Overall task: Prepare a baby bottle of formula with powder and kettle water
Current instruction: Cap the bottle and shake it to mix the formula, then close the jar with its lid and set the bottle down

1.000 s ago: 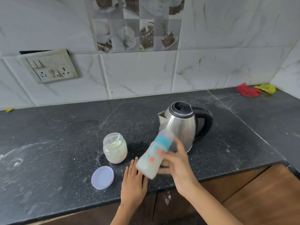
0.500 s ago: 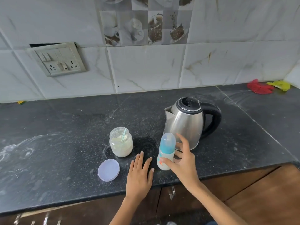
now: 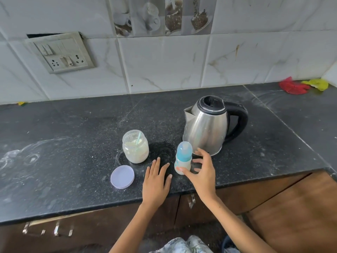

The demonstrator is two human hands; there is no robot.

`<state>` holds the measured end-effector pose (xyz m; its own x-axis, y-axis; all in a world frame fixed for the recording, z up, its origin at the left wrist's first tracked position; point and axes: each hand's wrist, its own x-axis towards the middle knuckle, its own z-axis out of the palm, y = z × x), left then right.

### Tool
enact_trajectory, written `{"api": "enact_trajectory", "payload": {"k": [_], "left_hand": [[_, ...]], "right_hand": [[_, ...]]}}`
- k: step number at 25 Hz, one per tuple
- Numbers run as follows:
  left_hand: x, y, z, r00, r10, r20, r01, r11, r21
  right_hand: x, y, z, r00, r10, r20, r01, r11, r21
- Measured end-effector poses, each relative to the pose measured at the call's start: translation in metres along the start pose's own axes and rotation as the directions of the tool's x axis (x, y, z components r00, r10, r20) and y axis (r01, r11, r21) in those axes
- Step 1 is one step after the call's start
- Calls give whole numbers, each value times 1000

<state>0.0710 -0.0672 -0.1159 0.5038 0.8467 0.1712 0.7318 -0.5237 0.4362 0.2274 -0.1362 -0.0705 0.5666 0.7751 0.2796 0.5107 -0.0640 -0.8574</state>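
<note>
Across the dark stone table (image 3: pixel 73 161), dusted pale with powder smears, my things stood in a loose row near the front edge. Largest was the steel kettle (image 3: pixel 207 128) at the right, lid shut, black handle turned away to the right and spout to the left. Left of it sat the open powder jar (image 3: pixel 135 148), well filled, with a thin spoon handle leaning inside, and its round lid (image 3: pixel 122 177) lay flat just in front, nearer me.

Between jar and kettle the baby bottle (image 3: pixel 183 158) stood upright, capped with a blue collar and clear dome, its lower half cloudy white with milky liquid and small coloured prints on the side. My right hand (image 3: pixel 203 175) had its fingers spread loosely, the thumb tip touching the bottle's base and the rest apart from it, gripping nothing. My left hand (image 3: pixel 156 181) lay flat and empty on the table just left of the bottle.

I judged the bottle light and narrow-footed, so a careless brush from my right hand could tip it towards the edge. The open jar could also take in dust or be knocked over by my left hand.
</note>
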Motion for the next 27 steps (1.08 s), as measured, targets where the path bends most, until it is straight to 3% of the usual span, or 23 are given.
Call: {"api": "enact_trajectory", "payload": {"k": [3, 7, 10, 13, 16, 18, 20, 22, 24, 25, 27], "left_hand": [[-1, 3, -20, 1000, 11, -7, -12, 982, -187], [-18, -14, -53, 984, -15, -179, -16, 985, -171], [-27, -47, -70, 963, -167, -210, 168, 986, -14], [-28, -68, -80, 915, -391, -98, 397, 917, 47], [-22, -74, -84, 893, -447, -51, 450, 891, 64], [-20, -72, -87, 902, -425, -80, 427, 904, 10], [-25, -66, -92, 929, -349, -119, 318, 922, -219], [-29, -51, -100, 955, -261, -144, 173, 878, -446], [-30, -37, -106, 963, -221, -156, 98, 822, -561], [-28, -31, -106, 962, -216, -165, 75, 796, -601], [-23, -24, -106, 961, -211, -178, 47, 761, -648]], "right_hand": [[-28, -6, 2, 990, -106, -97, 103, 994, -35], [-45, -28, 32, 951, -292, 99, 294, 956, -10], [-37, -41, 59, 924, -299, 239, 300, 953, 30], [-26, -47, 79, 902, -281, 328, 302, 953, -13], [-19, -49, 92, 896, -215, 390, 247, 968, -35], [-15, -53, 96, 902, -118, 416, 140, 990, -22], [-10, -66, 93, 844, 92, 528, -121, 992, 22], [-4, -81, 86, 653, 292, 699, -450, 892, 49], [1, -88, 82, 504, 330, 798, -637, 766, 86], [4, -88, 81, 487, 311, 816, -688, 712, 139], [8, -92, 78, 533, 290, 795, -736, 622, 266]]}}
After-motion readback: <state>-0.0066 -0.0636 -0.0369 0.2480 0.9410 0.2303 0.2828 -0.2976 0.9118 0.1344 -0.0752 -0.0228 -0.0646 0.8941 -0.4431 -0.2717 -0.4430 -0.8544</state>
